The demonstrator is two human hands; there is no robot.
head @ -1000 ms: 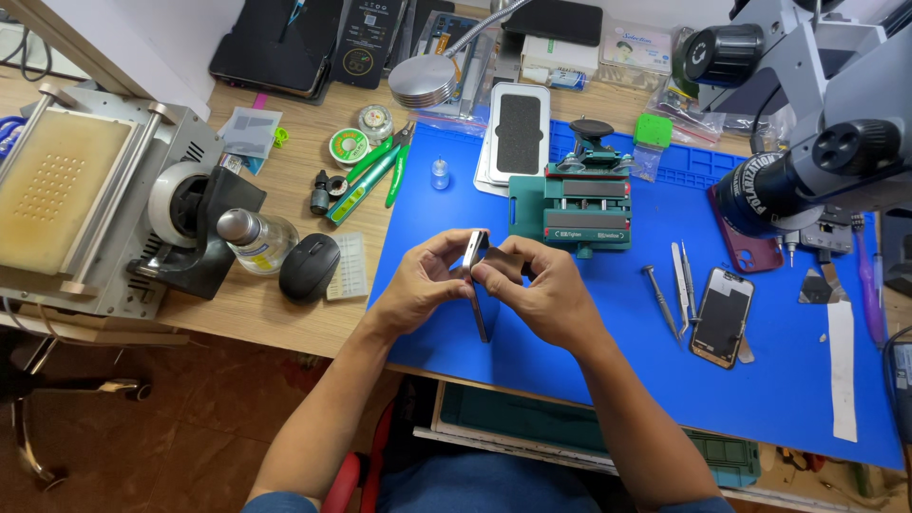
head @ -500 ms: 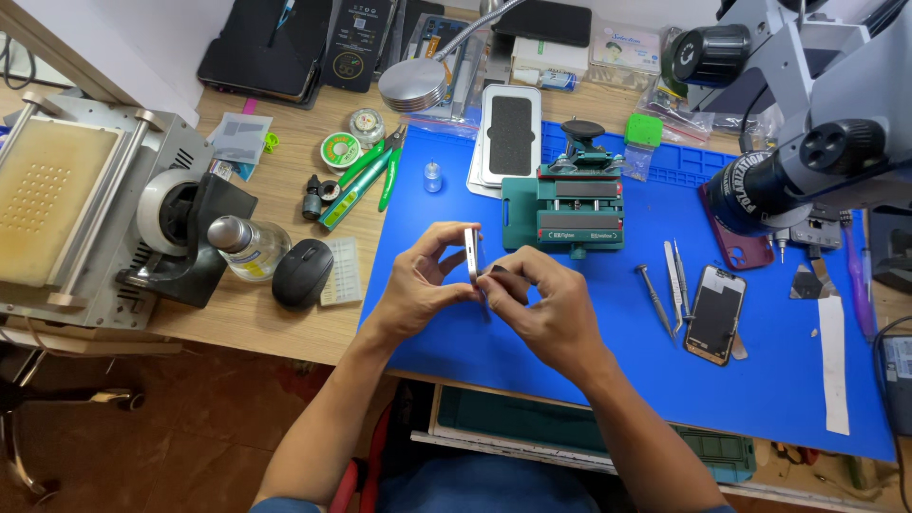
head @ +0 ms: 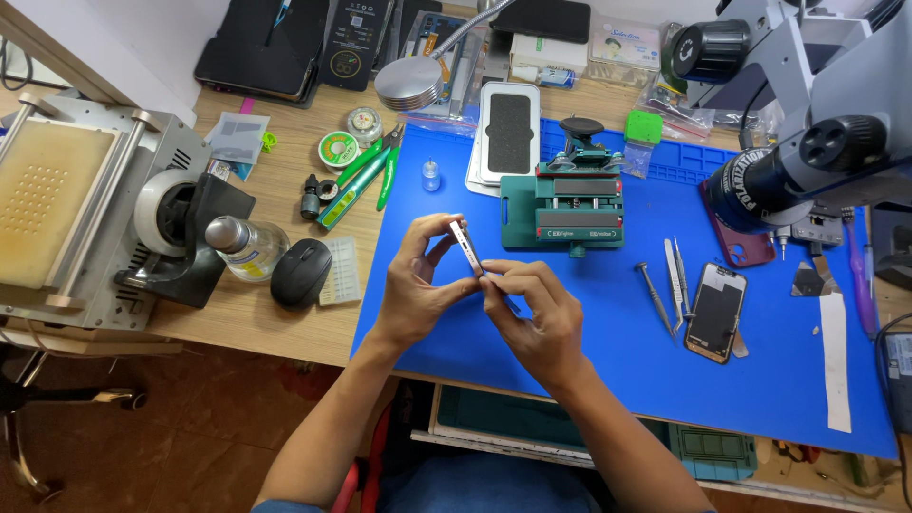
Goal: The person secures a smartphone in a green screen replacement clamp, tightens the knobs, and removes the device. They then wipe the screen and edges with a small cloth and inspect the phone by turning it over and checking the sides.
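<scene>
Over the blue work mat (head: 608, 351) both hands meet on a thin phone (head: 466, 249) held edge-on, so only its silver side frame shows. My left hand (head: 418, 280) pinches the phone's top and lower edge between thumb and fingers. My right hand (head: 532, 318) grips the phone's lower end with its fingertips; whether a small tool is in it I cannot tell. Just beyond the hands stands a green clamping fixture (head: 575, 209).
A phone screen part (head: 714, 312), tweezers and a screwdriver (head: 667, 285) lie on the mat at right. A microscope (head: 807, 142) overhangs the far right. On the wooden desk at left are a black mouse (head: 301, 272), a clear bottle (head: 245, 247) and a laminating machine (head: 66, 209).
The hands have stayed together on the phone, turning it slightly; the right hand's fingers have shifted along its lower end. The head camera has drifted a little.
</scene>
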